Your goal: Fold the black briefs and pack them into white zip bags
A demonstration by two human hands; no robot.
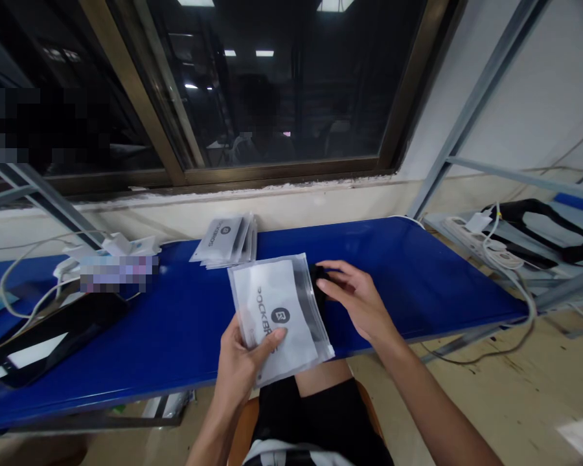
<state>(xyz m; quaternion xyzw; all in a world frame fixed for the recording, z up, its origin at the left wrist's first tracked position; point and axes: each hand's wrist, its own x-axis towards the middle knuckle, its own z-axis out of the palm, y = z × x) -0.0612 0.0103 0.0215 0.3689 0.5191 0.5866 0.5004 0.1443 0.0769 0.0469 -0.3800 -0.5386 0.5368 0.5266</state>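
Note:
My left hand [243,356] grips a translucent zip bag [284,310] by its lower left part, thumb on top and the fingers underneath. The bag has a white panel with dark lettering and a round dark logo, and its zip edge faces right. At that edge my right hand [352,294] pinches a small black item [318,278], mostly hidden by the fingers and the bag. I cannot tell whether the item is partly inside. Behind the bag, a pile of similar bags [226,241] lies on the blue table [369,249].
On the left are a dark glossy device [53,336] and a power strip [146,246] with plugs and cables. A second power strip [480,239] sits on the right beside black items [554,226]. Metal posts [476,103] flank the table, and a window [282,84] stands behind.

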